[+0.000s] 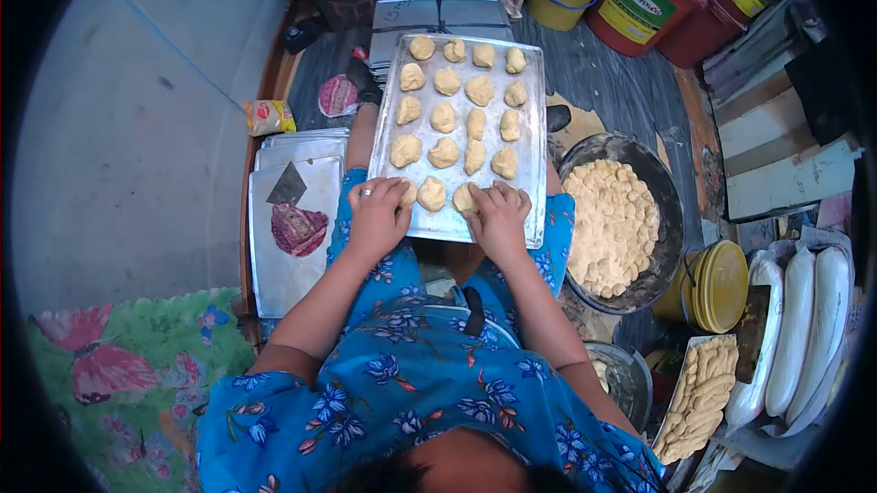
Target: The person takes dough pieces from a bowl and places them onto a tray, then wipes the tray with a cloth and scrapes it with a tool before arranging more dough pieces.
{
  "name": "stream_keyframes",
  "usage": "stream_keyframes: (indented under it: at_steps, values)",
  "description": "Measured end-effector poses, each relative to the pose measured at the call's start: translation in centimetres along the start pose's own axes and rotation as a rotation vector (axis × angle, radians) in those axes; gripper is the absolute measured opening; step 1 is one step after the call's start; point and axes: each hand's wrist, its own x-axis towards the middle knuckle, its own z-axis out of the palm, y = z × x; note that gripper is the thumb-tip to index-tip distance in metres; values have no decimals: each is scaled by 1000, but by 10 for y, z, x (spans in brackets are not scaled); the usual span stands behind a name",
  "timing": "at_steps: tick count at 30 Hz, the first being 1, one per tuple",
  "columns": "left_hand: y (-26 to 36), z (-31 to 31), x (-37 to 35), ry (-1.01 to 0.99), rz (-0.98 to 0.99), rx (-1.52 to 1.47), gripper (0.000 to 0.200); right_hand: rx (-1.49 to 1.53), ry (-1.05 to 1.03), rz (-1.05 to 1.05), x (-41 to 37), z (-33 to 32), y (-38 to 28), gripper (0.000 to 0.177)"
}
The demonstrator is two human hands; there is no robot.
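A metal baking tray (539,173) rests across my lap, with rows of pale dough pieces on it. My left hand (378,210), a ring on one finger, has its fingers closed over a dough ball (408,192) at the tray's near left corner. At the near right, the fingers of my right hand (500,212) close around another dough ball (465,198). Between the two hands a dough ball (431,193) lies untouched. Farther up the tray, one dough piece (475,124) touches the piece just below it.
To the right stands a dark basin (671,219) heaped with dough pieces. Stacked trays (274,265) lie at the left. Yellow and red buckets (630,4) stand at the back right. A lidded yellow bucket (722,285), a dough-filled tray (699,392) and plastic-wrapped white rolls (790,333) sit lower right.
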Motion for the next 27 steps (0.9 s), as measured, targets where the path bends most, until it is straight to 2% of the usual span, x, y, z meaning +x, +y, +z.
stream_keyframes:
  at_steps: [2, 8, 13, 16, 19, 27]
  values:
    - [-4, -3, -1, -45, -16, 5, 38, -5, -6, 11, 2, 0, -2, 49]
    - [-11, 3, 0, -95, -86, 92, 39, 105, 208, 21, -5, -19, -8, 48]
    - [-2, 0, 2, -18, -92, 150, 40, 32, 115, 41, -16, 0, 22, 44]
    - [2, 4, 3, 23, 39, 72, 40, 33, 105, 28, -19, 12, 30, 42]
    - [8, 10, 4, -24, 156, 85, 40, 41, 109, 28, -18, 14, 29, 43]
    - [7, 21, 5, -118, 86, 18, 32, 9, 74, 21, -20, 12, 28, 47]
